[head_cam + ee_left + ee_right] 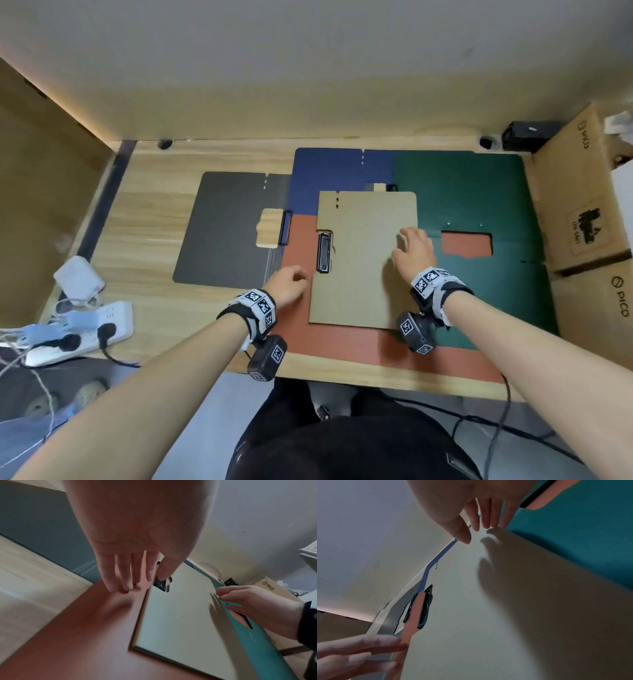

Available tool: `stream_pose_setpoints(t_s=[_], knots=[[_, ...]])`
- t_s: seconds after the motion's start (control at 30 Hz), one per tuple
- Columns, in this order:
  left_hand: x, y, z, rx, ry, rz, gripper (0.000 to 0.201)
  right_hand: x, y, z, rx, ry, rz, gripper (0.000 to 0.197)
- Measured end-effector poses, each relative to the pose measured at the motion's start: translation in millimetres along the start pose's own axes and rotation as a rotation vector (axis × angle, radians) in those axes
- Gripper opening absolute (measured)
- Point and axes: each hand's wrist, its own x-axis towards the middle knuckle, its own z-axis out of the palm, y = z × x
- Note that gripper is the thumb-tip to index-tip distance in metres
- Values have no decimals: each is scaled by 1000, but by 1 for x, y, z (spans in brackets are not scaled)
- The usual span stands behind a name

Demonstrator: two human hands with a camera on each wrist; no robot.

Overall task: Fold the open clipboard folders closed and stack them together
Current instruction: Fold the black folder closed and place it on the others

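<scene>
The right hand's fingers (503,520) were nearly straight and a little spread, their tips down at the right edge of the tan folder (363,260), where it met the green folder (479,192); they pressed or touched rather than gripped, and the thumb (462,534) hung free above the tan face. The left hand's fingers (126,577) were also extended and loosely together, tips at or just above the red folder (342,346) beside the tan one's left edge, close to the black clip (323,252). Neither the right hand (414,251) nor the left hand (287,284) held anything.

The tan folder lay closed on top of the pile, near the front middle of the desk (154,240). Under it the red and green folders lay spread open, a blue folder (335,174) showed behind, and a grey folder (226,233) lay open to the left, its right side tucked under the others.

These looked like thin, stiff boards: light, flat, smooth enough to slide over one another when pushed, and likely to hinge only along the scored spine. A flat cover offers no purchase from above, so I would lift it by a free outer edge with fingertips under and thumb on top, away from the clip, while the other hand steadies the pile. The tan folder would probably have to be moved off before the red and green covers could swing shut.
</scene>
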Motion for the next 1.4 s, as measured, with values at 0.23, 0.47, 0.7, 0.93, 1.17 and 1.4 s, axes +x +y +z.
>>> stream_pose_setpoints(t_s=[0.23,0.47,0.7,0.93,1.17,1.4], knots=[[40,-14,-61,29,91,-75,35,22,-58,31,-80,-12,-120,56],[101,-39,-102,206,66,-21,31,37,-115,99,-315,-6,-388,57],[144,-29,-96,463,86,155,43,39,-128,142,-476,-37,-396,66],[148,-23,-97,591,158,295,42,36,-129,139,-546,-58,-355,69],[133,-45,-121,912,46,393,10,36,-132,128,-603,-86,-319,70],[138,-100,-158,666,149,183,48,33,-155,136,-626,-96,-281,65]])
